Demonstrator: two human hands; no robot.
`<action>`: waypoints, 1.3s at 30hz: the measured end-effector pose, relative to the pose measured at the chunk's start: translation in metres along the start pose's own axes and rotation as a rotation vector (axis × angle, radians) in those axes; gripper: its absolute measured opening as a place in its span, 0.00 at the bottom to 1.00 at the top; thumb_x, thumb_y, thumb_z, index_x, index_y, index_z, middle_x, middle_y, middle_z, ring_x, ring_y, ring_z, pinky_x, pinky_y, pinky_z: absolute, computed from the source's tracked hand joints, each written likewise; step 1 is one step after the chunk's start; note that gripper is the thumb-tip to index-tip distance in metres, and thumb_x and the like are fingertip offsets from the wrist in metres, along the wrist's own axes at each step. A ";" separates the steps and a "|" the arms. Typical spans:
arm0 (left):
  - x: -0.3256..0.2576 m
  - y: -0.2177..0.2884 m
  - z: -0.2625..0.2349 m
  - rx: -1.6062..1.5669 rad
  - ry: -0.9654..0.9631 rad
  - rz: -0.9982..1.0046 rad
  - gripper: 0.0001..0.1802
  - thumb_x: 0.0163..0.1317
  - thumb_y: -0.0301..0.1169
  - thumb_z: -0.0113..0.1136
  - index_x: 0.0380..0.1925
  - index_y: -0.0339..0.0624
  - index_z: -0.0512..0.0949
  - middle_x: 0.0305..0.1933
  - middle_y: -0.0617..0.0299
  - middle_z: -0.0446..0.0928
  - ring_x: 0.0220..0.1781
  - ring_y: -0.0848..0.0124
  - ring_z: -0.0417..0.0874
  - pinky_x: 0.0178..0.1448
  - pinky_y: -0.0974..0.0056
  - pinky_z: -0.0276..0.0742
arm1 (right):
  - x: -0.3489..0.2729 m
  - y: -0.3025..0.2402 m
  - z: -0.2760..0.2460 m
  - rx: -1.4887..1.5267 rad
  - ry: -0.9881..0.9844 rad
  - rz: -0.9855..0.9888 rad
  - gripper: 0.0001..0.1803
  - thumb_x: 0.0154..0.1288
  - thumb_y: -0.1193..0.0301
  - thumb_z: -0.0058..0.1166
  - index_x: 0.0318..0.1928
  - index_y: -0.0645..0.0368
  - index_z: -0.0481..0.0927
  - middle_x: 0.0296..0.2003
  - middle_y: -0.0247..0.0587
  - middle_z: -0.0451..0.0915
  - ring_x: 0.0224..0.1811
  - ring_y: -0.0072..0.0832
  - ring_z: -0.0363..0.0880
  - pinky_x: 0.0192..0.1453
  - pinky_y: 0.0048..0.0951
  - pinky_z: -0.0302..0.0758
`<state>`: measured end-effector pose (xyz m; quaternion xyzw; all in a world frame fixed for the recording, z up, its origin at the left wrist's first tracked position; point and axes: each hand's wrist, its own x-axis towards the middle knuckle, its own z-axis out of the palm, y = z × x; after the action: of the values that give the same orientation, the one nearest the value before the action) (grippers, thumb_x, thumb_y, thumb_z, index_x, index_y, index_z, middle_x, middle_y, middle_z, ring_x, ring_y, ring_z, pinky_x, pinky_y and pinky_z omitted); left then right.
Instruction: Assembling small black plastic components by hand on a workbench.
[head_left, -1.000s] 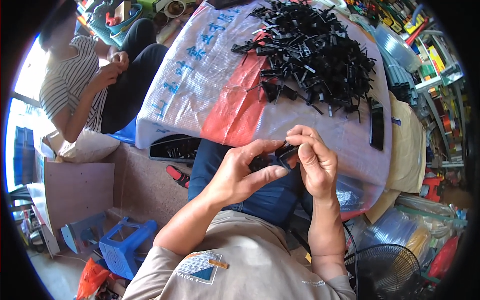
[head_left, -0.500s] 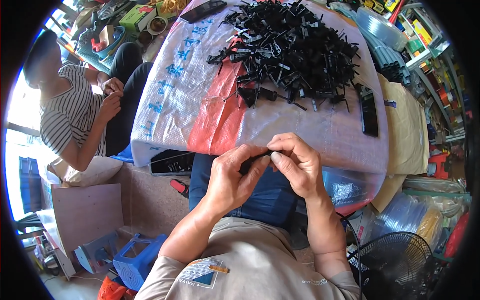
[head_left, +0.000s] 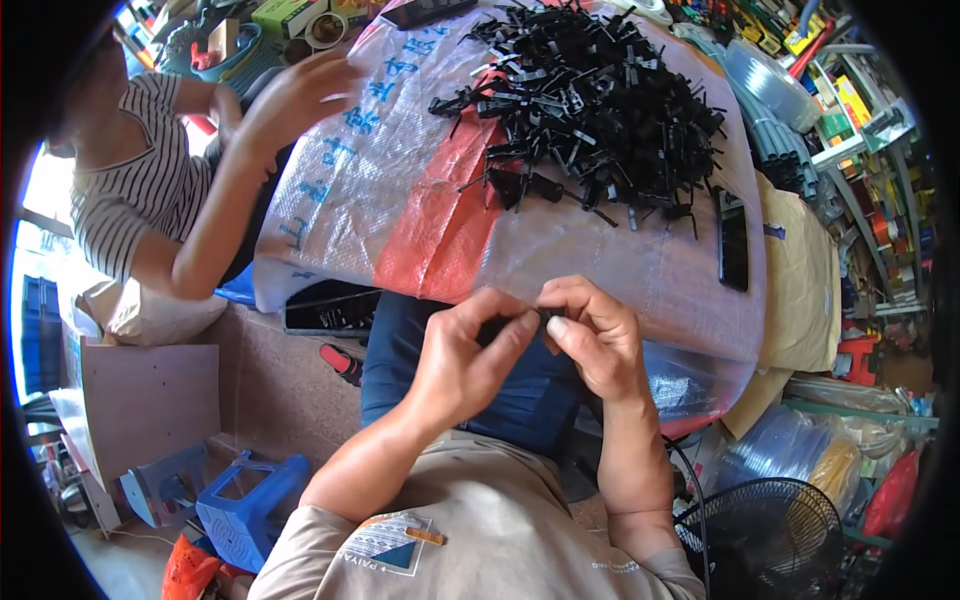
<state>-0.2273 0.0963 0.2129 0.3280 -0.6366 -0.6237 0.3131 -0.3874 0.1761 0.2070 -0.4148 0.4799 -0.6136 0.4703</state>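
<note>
My left hand (head_left: pixel 470 355) and my right hand (head_left: pixel 592 340) meet above my lap, at the near edge of the table. Both are closed, thumbs and fingertips pinched on a small black part (head_left: pixel 545 314) that is mostly hidden by the fingers. Its exact kind does not show. Beyond my hands lies a big heap of small black plastic pieces (head_left: pixel 600 110) with thin pins or strips sticking out. A black cone-shaped piece (head_left: pixel 508 186) rests at the heap's near side.
A woven plastic sheet (head_left: pixel 330 190) covers the table. A black phone (head_left: pixel 733 240) lies at its right edge. At the left, a co-worker in a striped shirt (head_left: pixel 150 170) reaches over the table. A blue stool (head_left: pixel 250 505) and a black fan (head_left: pixel 765 535) stand at either side of me.
The co-worker's arm has risen from the lap and now stretches toward the table. My hands stay together with slightly shifted fingers. The whole view has tilted a little.
</note>
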 end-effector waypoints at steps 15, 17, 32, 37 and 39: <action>-0.007 -0.017 -0.023 0.243 -0.211 0.165 0.13 0.56 0.30 0.64 0.37 0.31 0.77 0.29 0.47 0.78 0.30 0.52 0.82 0.36 0.57 0.77 | -0.007 -0.008 0.004 -0.411 -0.117 0.236 0.04 0.66 0.78 0.53 0.40 0.63 0.79 0.23 0.33 0.78 0.23 0.14 0.75 0.26 0.20 0.71; -0.010 -0.018 -0.023 0.262 -0.211 0.160 0.11 0.55 0.29 0.63 0.35 0.32 0.76 0.29 0.46 0.78 0.30 0.48 0.80 0.36 0.56 0.76 | -0.006 -0.007 0.008 -0.536 -0.167 0.126 0.04 0.67 0.79 0.53 0.40 0.66 0.78 0.22 0.32 0.77 0.21 0.15 0.74 0.25 0.19 0.71; -0.057 -0.083 -0.103 -0.887 -0.119 -0.450 0.15 0.64 0.27 0.51 0.51 0.42 0.73 0.39 0.49 0.82 0.33 0.68 0.82 0.38 0.66 0.81 | 0.091 0.005 -0.037 -1.369 0.171 -0.327 0.18 0.62 0.73 0.56 0.52 0.65 0.77 0.47 0.53 0.77 0.45 0.48 0.79 0.48 0.39 0.76; -0.073 -0.119 -0.136 -0.824 0.166 -0.413 0.08 0.65 0.29 0.48 0.43 0.45 0.71 0.37 0.49 0.82 0.28 0.67 0.82 0.30 0.65 0.81 | 0.091 0.006 -0.038 -1.309 0.067 -0.386 0.07 0.62 0.78 0.54 0.41 0.63 0.79 0.38 0.48 0.79 0.40 0.45 0.79 0.44 0.36 0.76; -0.072 -0.140 -0.154 -0.802 0.255 -0.456 0.08 0.63 0.29 0.47 0.41 0.46 0.71 0.35 0.48 0.81 0.26 0.66 0.81 0.28 0.64 0.79 | 0.084 -0.001 -0.032 -1.274 0.052 -0.353 0.06 0.63 0.79 0.53 0.40 0.65 0.78 0.35 0.48 0.78 0.38 0.44 0.79 0.43 0.34 0.75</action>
<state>-0.0571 0.0632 0.0781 0.3866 -0.2139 -0.8277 0.3460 -0.4365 0.1010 0.2068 -0.6691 0.6851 -0.2875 0.0136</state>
